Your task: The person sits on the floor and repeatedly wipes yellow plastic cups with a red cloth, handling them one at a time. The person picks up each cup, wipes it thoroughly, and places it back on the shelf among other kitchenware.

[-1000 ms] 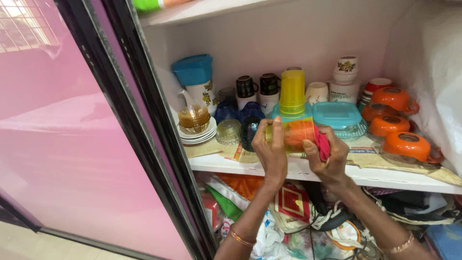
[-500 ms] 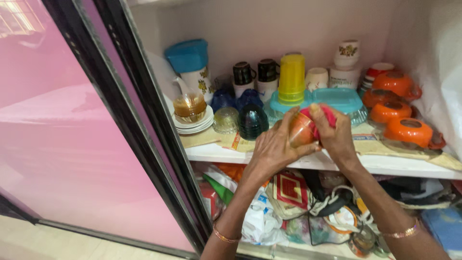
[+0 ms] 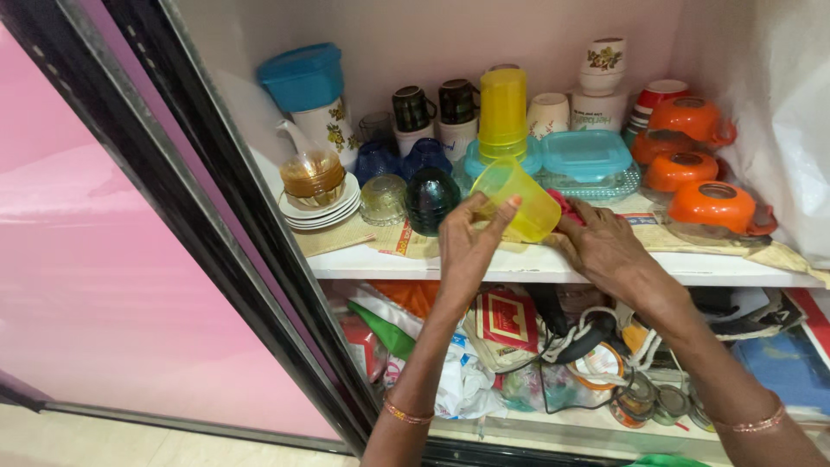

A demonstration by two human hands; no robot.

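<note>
Left hand point(image 3: 467, 246) gripping a yellow plastic cup point(image 3: 517, 199) by its rim, thumb outside, forefinger hooked over the lip. Cup tilted, mouth up-left, held just above the front edge of the white shelf point(image 3: 553, 268). Right hand point(image 3: 605, 246) curled against the cup's base, pinching a pink cloth point(image 3: 564, 206) there. Little open room: dark green glass point(image 3: 430, 199) just left of the cup, teal lidded box point(image 3: 586, 156) and stacked yellow cups point(image 3: 503, 111) close behind, orange lidded jars point(image 3: 713, 207) to the right. Paper lining under the dishes. Dark sliding door frame point(image 3: 216, 225) bounding the left side; crowded lower shelf beneath.
</note>
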